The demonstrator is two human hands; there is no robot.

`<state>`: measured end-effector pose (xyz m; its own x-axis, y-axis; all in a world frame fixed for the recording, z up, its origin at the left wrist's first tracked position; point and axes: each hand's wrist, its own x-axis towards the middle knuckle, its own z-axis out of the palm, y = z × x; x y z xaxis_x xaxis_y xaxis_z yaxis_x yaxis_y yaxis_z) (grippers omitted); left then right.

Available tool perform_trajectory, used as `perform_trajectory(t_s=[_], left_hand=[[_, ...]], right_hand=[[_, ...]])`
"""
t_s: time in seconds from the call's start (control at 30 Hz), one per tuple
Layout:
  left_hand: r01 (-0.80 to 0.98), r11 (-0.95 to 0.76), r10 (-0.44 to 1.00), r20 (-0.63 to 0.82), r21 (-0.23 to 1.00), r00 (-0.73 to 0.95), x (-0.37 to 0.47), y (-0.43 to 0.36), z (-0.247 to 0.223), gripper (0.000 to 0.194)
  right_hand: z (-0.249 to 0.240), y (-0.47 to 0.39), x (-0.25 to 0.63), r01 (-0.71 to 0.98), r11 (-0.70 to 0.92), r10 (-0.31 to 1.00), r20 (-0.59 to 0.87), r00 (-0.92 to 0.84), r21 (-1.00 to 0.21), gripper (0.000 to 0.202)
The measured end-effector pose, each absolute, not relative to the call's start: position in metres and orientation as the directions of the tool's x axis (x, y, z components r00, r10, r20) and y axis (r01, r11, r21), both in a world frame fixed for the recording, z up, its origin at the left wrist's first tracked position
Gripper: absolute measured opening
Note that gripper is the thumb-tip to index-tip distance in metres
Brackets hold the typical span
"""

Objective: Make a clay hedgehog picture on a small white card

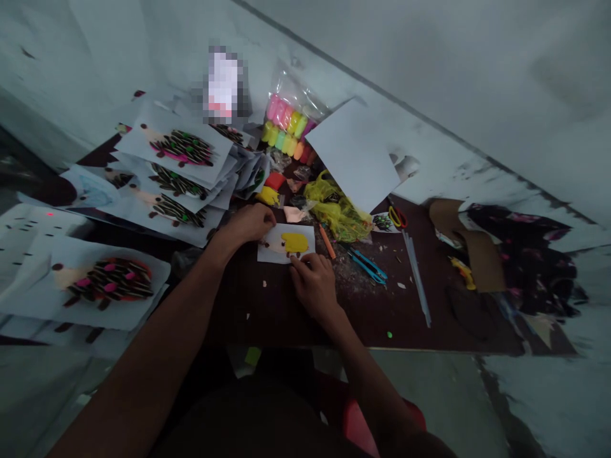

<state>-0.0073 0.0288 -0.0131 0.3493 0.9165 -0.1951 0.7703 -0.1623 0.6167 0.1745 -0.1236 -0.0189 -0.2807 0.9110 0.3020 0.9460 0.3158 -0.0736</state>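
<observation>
On the dark table in front of me lies a small white paper card [266, 256] with a hedgehog figure in clay, its yellow body [296, 243] rounded and small brown feet below. My left hand [251, 222] is at the card's upper left corner, its fingers curled in; whatever they may hold is hidden. At the lower edge of the card, my right hand [315, 283] has its fingers bent and close together, the tips by the brown feet. Just right of the card lies an orange stick-like tool [327, 241]. Blue thread snips [367, 266] lie farther right.
Stacked hedgehog pictures [184, 147] fill the left side. Behind the card are a bag of coloured clay [289, 124], a yellow plastic bag [334, 207] and a leaning white sheet [356, 152]. Scissors [397, 217], clear sticks [417, 280] and dark patterned cloth [534, 261] lie right.
</observation>
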Motion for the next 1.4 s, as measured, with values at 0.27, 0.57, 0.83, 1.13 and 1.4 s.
perform_trajectory(t_s=[0.27,0.57,0.83,1.13,1.4], left_hand=[[0.467,-0.017,0.897,-0.193,0.884,0.398,-0.007,0.027,-0.003,0.023],[-0.115,0.05,0.855,0.017,0.992,0.518,-0.004,0.016,0.0,0.046],[-0.187,0.136,0.884,-0.034,0.973,0.467,0.006,0.019,-0.004,0.042],[-0.278,0.107,0.934,-0.001,0.955,0.356,0.003,0.017,-0.001,0.049],[-0.279,0.145,0.918,-0.024,0.949,0.397,0.013,0.01,-0.004,0.038]], right_hand=[[-0.001,-0.096,0.21,0.911,0.15,0.91,0.414,0.025,-0.384,0.021],[0.012,-0.043,0.189,0.443,0.222,0.975,0.21,-0.077,-0.869,0.031],[0.002,-0.045,0.177,0.191,0.061,0.997,0.053,-0.049,-0.98,0.034],[0.001,-0.045,0.19,0.215,0.115,0.984,0.141,0.111,-0.97,0.04],[-0.001,-0.05,0.18,0.099,0.119,0.989,0.127,0.078,-0.988,0.024]])
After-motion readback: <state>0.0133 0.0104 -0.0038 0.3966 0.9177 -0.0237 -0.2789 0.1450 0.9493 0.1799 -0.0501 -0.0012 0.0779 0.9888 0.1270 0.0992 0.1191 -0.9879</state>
